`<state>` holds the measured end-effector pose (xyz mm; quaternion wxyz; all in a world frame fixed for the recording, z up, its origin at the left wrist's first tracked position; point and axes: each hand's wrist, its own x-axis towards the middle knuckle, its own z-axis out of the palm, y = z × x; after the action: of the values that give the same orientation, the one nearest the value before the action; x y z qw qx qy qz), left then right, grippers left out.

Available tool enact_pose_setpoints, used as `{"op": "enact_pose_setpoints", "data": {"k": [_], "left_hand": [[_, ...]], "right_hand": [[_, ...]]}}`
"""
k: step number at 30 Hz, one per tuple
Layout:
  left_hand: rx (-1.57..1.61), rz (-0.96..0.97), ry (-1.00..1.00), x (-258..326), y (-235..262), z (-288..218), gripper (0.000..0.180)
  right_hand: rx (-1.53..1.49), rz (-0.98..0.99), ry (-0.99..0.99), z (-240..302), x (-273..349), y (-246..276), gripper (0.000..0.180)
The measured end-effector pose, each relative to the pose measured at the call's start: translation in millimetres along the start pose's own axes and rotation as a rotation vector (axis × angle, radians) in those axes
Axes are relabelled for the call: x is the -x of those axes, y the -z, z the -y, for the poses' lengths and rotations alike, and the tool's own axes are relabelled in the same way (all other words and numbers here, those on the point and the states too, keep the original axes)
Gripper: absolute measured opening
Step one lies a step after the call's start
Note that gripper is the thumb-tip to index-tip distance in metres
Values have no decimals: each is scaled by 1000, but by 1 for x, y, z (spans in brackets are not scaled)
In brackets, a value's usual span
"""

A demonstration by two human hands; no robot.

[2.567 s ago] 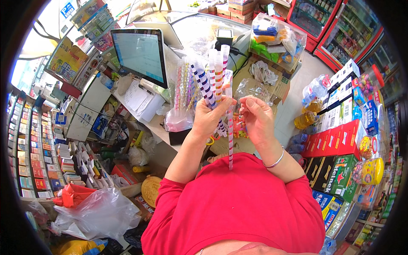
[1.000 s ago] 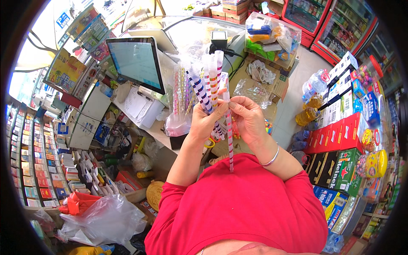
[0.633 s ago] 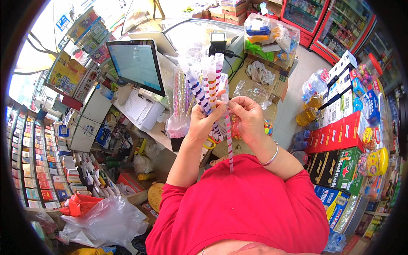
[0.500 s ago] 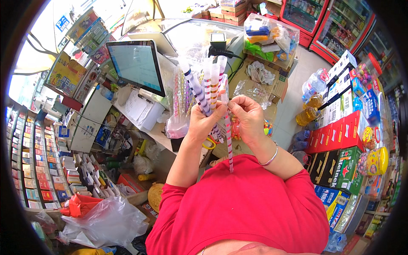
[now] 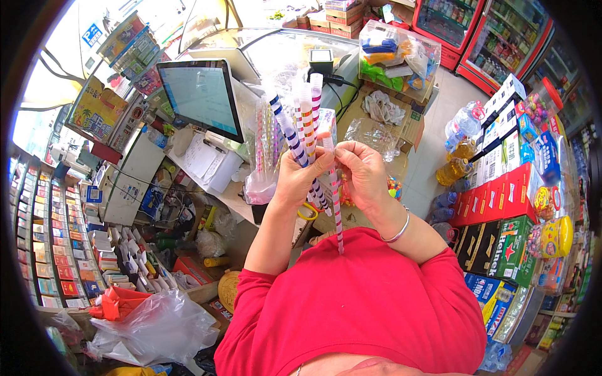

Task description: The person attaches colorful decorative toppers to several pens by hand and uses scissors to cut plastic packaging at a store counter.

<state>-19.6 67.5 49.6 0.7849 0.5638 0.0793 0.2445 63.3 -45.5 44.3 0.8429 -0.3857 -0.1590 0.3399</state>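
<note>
Several striped candy tubes (image 5: 300, 128) fanned upward, clamped in left hand (image 5: 301, 178) fist. Right hand (image 5: 367, 169) just beside it, fingertips pinching one pink-striped tube (image 5: 335, 200) that hangs down toward red shirt (image 5: 357, 307). Clear bag of tubes (image 5: 263, 156) left of grip; monitor (image 5: 200, 97) beyond it.
</note>
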Motion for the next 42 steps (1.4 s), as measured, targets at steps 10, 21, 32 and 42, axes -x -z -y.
{"op": "enact_pose_setpoints", "data": {"k": [10, 21, 32, 42], "left_hand": [[-124, 38, 32, -12, 5, -4, 40], [-188, -193, 24, -30, 36, -17, 39], [-36, -272, -6, -49, 31, -11, 30], [-70, -261, 41, -49, 15, 0, 35]], "right_hand": [[164, -35, -10, 7, -4, 6, 5], [-10, 300, -482, -28, 34, 66, 43], [398, 215, -315, -17, 56, 77, 22], [873, -13, 144, -33, 61, 90, 17]]}}
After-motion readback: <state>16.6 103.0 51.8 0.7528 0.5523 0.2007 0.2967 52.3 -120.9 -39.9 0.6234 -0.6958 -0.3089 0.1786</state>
